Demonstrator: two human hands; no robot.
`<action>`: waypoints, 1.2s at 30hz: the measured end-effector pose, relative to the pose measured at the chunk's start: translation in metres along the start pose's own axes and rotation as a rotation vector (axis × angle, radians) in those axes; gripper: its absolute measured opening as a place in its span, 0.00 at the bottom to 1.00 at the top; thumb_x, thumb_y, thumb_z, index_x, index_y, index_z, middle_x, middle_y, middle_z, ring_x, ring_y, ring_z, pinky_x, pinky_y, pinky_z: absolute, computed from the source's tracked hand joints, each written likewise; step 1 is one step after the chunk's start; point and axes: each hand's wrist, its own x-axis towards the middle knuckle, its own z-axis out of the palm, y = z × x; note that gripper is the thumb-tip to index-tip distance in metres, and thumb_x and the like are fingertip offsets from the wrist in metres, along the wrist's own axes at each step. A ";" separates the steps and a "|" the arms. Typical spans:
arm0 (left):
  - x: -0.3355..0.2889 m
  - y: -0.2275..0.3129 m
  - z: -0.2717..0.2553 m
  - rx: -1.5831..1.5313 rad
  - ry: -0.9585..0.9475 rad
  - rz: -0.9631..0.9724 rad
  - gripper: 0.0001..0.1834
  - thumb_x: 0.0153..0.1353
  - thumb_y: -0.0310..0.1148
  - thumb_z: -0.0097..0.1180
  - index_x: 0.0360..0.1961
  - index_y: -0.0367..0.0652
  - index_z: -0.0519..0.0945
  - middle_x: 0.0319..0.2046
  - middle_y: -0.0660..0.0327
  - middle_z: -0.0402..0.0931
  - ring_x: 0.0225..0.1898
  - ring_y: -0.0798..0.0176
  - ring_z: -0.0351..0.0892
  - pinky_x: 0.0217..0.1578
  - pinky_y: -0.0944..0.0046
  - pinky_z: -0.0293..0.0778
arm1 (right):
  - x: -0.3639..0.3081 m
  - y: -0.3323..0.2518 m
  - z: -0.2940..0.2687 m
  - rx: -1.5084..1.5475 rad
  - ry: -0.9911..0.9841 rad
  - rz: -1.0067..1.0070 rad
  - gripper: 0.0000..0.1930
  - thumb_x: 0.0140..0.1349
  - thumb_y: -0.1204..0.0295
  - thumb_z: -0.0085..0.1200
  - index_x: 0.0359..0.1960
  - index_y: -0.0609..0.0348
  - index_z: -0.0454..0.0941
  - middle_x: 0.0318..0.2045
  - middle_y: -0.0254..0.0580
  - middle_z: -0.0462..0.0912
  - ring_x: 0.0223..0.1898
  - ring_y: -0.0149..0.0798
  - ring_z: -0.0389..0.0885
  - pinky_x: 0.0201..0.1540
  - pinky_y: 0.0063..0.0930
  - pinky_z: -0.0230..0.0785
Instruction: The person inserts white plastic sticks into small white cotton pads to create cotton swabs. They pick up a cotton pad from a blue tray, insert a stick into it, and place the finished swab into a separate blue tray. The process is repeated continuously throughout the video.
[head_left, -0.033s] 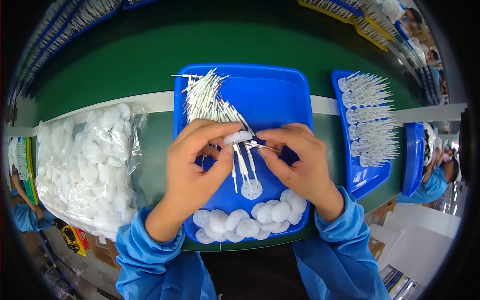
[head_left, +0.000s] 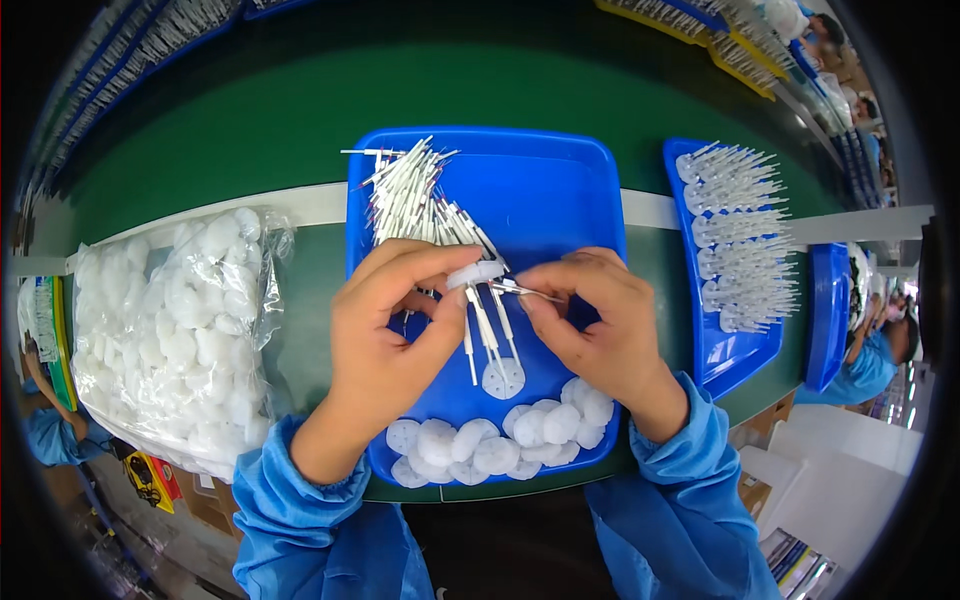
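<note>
Over the blue tray (head_left: pixel 520 180), my left hand (head_left: pixel 392 310) pinches a small round white plastic disc (head_left: pixel 476 274) between thumb and forefinger. Several thin white rods (head_left: pixel 484 320) stick out below that disc. My right hand (head_left: pixel 592 305) is closed on another slim rod (head_left: pixel 520 290), its metal tip showing past the thumb and its other end near the disc's edge. A loose disc with small holes (head_left: pixel 503 378) lies in the tray under the hands. Beyond my left hand, a heap of white rods (head_left: pixel 415 200) fills the tray's far left.
More white discs (head_left: pixel 495 455) line the tray's near edge. A clear bag of discs (head_left: pixel 180 330) lies at left. On the right, a blue tray (head_left: pixel 735 360) holds rows of discs with rods in them. Other people's blue sleeves (head_left: pixel 868 365) show at the sides.
My right fingertips have shifted very slightly to the right with the rod, a little away from the disc. My left hand stays in place.
</note>
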 end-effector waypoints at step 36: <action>-0.010 0.011 0.010 0.045 0.017 -0.186 0.19 0.71 0.18 0.66 0.61 0.37 0.89 0.42 0.52 0.93 0.39 0.66 0.94 0.41 0.68 0.87 | 0.002 -0.008 0.011 -0.292 0.181 -0.162 0.07 0.59 0.70 0.76 0.36 0.52 0.90 0.25 0.30 0.90 0.24 0.34 0.87 0.39 0.31 0.76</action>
